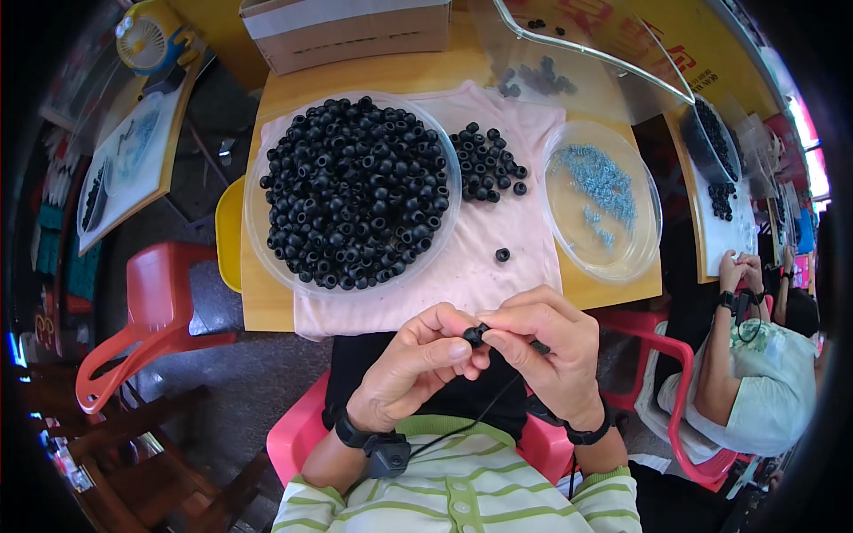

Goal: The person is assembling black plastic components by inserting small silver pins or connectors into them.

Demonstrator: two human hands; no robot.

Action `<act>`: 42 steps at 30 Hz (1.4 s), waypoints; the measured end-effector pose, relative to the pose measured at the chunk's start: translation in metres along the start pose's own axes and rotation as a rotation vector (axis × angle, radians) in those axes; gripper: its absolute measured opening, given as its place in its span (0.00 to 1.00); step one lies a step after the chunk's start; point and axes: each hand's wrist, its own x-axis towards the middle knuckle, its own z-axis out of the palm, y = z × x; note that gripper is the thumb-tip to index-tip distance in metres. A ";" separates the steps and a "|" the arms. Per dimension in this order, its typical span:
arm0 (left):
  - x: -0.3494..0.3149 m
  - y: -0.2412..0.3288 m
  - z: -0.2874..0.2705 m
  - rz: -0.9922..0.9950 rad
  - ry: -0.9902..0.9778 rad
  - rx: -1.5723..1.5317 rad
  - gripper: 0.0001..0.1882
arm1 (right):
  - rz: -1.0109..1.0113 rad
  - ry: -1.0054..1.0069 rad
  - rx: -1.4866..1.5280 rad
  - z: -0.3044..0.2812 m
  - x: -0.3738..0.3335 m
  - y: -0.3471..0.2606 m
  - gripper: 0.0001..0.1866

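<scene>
1. Right now I have both bare hands centred in my head view, raised together just off the near edge of the wooden table (pixel 271 306).
2. The left hand (pixel 413 362) is nearly closed, thumb and forefinger pinching a small black piece (pixel 474 337); I can't make out its other fingers fully.
3. The right hand (pixel 558 351) meets it from the other side, its thumb and fingertips drawn together on that same piece, so the piece sits between the two hands.
4. Beyond them I see a pink cloth (pixel 524 233) spread over the tabletop, with a lone bead (pixel 503 255) on it, nearest the hands.
5. On the left of the cloth stands a round clear tray (pixel 452 200) heaped with black beads (pixel 355 191); a small loose pile (pixel 487 164) lies just beside its right rim.
6. Farther right I get a clear dish (pixel 613 266) holding pale blue bits (pixel 600 182).
7. At the table's far side sits a cardboard box (pixel 351 40); off to my right, a co-worker (pixel 755 382) sits at another table.
</scene>
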 end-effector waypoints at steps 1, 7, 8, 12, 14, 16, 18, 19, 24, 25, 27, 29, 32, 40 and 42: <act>0.001 -0.001 -0.001 -0.030 -0.024 -0.066 0.06 | -0.048 -0.011 -0.043 -0.001 0.001 -0.001 0.11; 0.002 -0.002 0.004 -0.122 -0.007 -0.174 0.05 | -0.221 0.004 -0.263 -0.003 0.002 -0.006 0.21; 0.002 -0.002 0.005 -0.132 -0.005 -0.182 0.05 | -0.228 -0.001 -0.285 -0.003 0.002 -0.006 0.20; 0.002 -0.004 0.008 -0.125 0.002 -0.192 0.05 | -0.254 -0.006 -0.316 -0.004 0.000 -0.004 0.20; 0.001 -0.003 0.013 -0.114 0.024 -0.163 0.05 | -0.271 -0.004 -0.320 -0.005 -0.001 -0.002 0.19; -0.002 -0.005 0.014 -0.102 0.069 -0.129 0.06 | -0.297 -0.009 -0.334 -0.005 -0.003 -0.001 0.18; -0.006 -0.007 0.015 -0.105 0.123 -0.086 0.06 | -0.311 -0.021 -0.341 -0.007 -0.006 -0.002 0.18; -0.007 -0.009 0.016 -0.115 0.155 -0.061 0.06 | -0.319 -0.027 -0.342 -0.007 -0.007 -0.003 0.17; -0.003 -0.011 0.018 -0.104 0.161 -0.025 0.05 | -0.348 -0.005 -0.382 -0.009 -0.010 -0.002 0.16; -0.001 -0.010 0.019 -0.076 0.153 -0.018 0.05 | -0.349 -0.007 -0.397 -0.009 -0.009 -0.003 0.16; 0.005 -0.005 0.022 -0.016 0.140 -0.006 0.07 | -0.330 -0.035 -0.457 -0.012 0.003 -0.008 0.15; 0.012 0.006 0.028 0.152 0.157 0.190 0.06 | -0.311 -0.011 -0.484 -0.015 0.024 -0.014 0.15; 0.015 0.038 0.046 0.492 0.257 0.701 0.09 | -0.099 0.059 -0.451 -0.035 0.065 -0.033 0.12; 0.017 0.068 0.039 0.741 0.659 1.610 0.06 | 0.185 0.373 -0.989 -0.123 0.204 0.008 0.23; 0.022 0.062 0.036 0.769 0.609 1.657 0.06 | 0.302 0.317 -1.129 -0.129 0.219 0.028 0.23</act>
